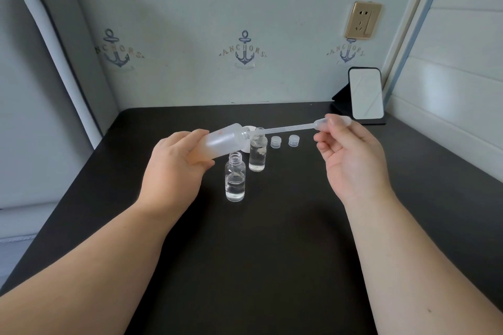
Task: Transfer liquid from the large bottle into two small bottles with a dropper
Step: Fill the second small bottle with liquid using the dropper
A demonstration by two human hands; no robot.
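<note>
Large bottle [217, 144], tilted near-horizontal in the left hand [174, 163] grip above two open small bottles [235, 177] on the surface; right hand [351, 155] pinches the dropper [288, 128] bulb, tip at the mouth. Further tilt risks spilling; a misaligned tip may miss the neck.

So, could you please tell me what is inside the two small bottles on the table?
Both small bottles stand uncapped, each partly filled with clear liquid. The large bottle covers part of the farther one's neck.
</note>
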